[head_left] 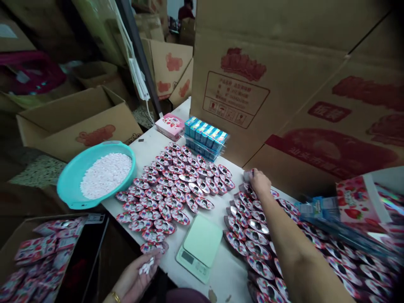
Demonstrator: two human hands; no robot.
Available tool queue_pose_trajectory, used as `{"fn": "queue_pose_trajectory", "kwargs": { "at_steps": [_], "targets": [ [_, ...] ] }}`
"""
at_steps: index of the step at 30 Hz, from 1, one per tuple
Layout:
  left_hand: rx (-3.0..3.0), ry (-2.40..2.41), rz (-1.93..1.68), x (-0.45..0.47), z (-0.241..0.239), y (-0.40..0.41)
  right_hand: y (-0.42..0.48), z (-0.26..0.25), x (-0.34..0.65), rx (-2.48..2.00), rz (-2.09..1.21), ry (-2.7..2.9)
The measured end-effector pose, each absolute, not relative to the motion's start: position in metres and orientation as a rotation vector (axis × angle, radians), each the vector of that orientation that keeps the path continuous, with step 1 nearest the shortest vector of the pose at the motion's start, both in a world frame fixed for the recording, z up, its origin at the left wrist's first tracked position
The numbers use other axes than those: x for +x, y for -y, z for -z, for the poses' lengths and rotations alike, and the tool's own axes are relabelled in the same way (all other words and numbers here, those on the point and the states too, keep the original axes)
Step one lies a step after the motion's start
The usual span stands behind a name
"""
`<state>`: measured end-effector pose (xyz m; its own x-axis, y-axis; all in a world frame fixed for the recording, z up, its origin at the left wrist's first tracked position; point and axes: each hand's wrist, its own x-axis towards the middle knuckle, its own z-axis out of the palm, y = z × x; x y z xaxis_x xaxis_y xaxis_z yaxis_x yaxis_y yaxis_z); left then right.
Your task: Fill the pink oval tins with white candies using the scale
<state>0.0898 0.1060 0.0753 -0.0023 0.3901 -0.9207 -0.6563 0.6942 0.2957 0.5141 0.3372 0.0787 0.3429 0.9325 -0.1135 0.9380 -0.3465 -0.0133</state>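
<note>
My left hand (134,273) is cupped palm up at the table's front edge. Several small white tablets (147,266) lie in it, beside the nearest of the oval-topped pink boxes (153,247). Reaching forward, my right hand (261,183) has its fingers closed on a small oval box (248,175) at the far end of the right-hand group of boxes (256,236). Those boxes stand upright in close rows, with dark openings in their printed tops. Between the two groups sits a pale green digital scale (203,242) with a bare platform.
A turquoise basin (71,191) of white tablets stands at the left. Behind the boxes are a pink carton (170,126) and a pack of blue boxes (206,136). Large cardboard boxes (233,105) wall the back. An open carton (41,252) holds pink packets at lower left.
</note>
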Motion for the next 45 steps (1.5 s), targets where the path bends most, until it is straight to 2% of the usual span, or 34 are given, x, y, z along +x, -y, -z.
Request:
{"fn": "queue_pose_trajectory", "kwargs": {
  "at_steps": [4, 6, 9, 14, 19, 23, 28, 45],
  "targets": [
    [-0.210, -1.318, -0.823, 0.091, -0.083, -0.103, -0.286, -0.121, 0.491, 2.285, -0.248, -2.311],
    [-0.174, -1.278, -0.811, 0.094, -0.087, -0.102, -0.243, -0.127, 0.457, 1.995, -0.224, -2.593],
    [-0.116, -1.171, -0.770, 0.096, -0.092, -0.102, -0.178, -0.109, 0.393, 1.685, -0.113, -2.809],
    [-0.090, -0.993, -0.681, 0.099, -0.102, -0.104, -0.125, -0.072, 0.328, 1.620, 0.062, -2.729],
    [-0.081, -0.858, -0.626, 0.106, -0.103, -0.106, -0.099, -0.092, 0.293, 1.828, 0.307, -2.791],
    [-0.102, -0.813, -0.623, 0.107, -0.093, -0.099, -0.074, -0.107, 0.248, 1.614, 0.557, -2.892],
    [-0.130, -0.900, -0.558, 0.094, -0.078, -0.077, -0.059, -0.101, 0.226, 1.415, 0.737, -2.820],
    [-0.183, -0.922, -0.471, 0.093, -0.074, -0.065, -0.050, -0.100, 0.233, 1.402, 0.861, -2.779]
  ]
}}
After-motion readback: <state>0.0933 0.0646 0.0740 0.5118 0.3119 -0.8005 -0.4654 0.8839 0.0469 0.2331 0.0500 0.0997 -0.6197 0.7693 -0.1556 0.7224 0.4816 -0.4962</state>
